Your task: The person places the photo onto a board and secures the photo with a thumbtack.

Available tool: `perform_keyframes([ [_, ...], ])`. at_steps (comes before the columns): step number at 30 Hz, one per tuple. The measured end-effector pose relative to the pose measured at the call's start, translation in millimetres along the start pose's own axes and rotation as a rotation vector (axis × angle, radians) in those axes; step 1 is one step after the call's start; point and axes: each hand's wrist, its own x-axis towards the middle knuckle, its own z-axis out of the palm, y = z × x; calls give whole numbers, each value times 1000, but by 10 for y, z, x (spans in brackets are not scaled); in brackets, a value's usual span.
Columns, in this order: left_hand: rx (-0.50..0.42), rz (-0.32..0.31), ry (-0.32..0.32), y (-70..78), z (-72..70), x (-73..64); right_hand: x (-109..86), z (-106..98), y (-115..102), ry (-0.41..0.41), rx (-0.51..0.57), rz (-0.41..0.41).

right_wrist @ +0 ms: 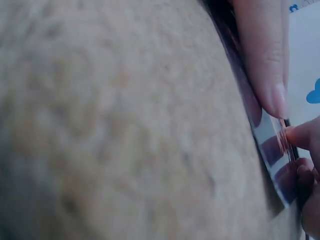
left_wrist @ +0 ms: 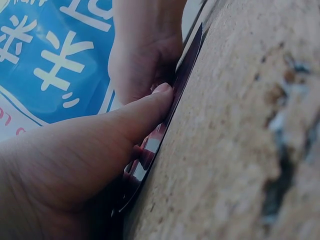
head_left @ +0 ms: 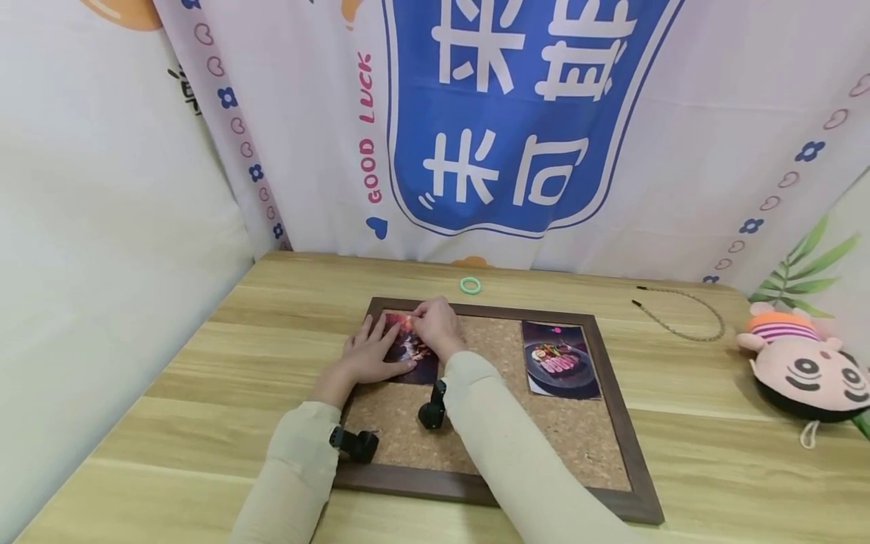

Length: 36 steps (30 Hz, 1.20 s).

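A dark photo print point(head_left: 423, 366) lies at the upper left of a framed cork board point(head_left: 489, 423). My left hand point(head_left: 370, 355) rests on its left part with fingers spread, the thumb along its lower part. In the left wrist view the left thumb point(left_wrist: 145, 112) touches the print's glossy face. My right hand point(head_left: 438, 325) is at the print's top edge, fingers curled and tips together in a pinch. In the right wrist view those fingertips point(right_wrist: 297, 135) meet the print point(right_wrist: 275, 155); the small thing between them is mostly hidden.
A second print of a plated meal point(head_left: 560, 363) hangs at the board's upper right under a pink pushpin point(head_left: 557, 330). Behind the board lies a green ring point(head_left: 470, 285). To the right are a thin braided band point(head_left: 710, 313) and a plush toy point(head_left: 805, 363). A printed curtain point(head_left: 326, 151) closes the back.
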Motion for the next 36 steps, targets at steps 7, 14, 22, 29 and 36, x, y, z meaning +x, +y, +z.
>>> perform_keyframes([
  [7,8,-4,13,-33,17,-11,-28,39,39,6,58,-16],
  [14,-5,8,10,-8,16,12,-14,24,83,44,123,-36],
  [22,11,4,1,-16,24,25,-13,7,77,31,75,-32],
  [29,4,0,-3,-16,22,16,-9,7,49,-7,42,0],
  [36,2,2,-2,-3,18,3,11,-25,-8,-36,-21,11],
])
